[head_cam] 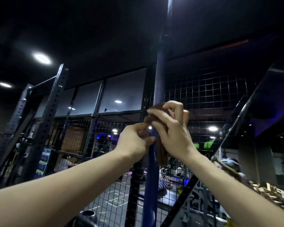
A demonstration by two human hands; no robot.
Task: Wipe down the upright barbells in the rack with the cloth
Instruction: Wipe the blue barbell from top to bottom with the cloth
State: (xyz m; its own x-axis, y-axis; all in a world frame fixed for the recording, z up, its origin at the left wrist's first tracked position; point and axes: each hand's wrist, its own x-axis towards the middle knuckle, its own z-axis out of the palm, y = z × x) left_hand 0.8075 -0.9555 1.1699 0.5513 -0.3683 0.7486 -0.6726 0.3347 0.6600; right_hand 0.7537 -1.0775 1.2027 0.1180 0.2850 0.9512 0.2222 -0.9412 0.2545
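A blue upright barbell (159, 76) rises through the middle of the view, from the bottom edge past the top. A brown cloth (161, 153) is wrapped around it at about chest height, one end hanging down the bar. My right hand (172, 128) grips the cloth against the bar, fingers curled over its top. My left hand (136, 140) pinches the cloth's left edge beside the bar with thumb and fingers. The rack that holds the bar is below the view.
A black wire mesh fence (203, 95) stands right behind the bar. A perforated black squat rack post (54, 102) rises at left. A slanted black beam (246, 108) crosses at right. Beyond the mesh lie gym machines and a marked floor (115, 200).
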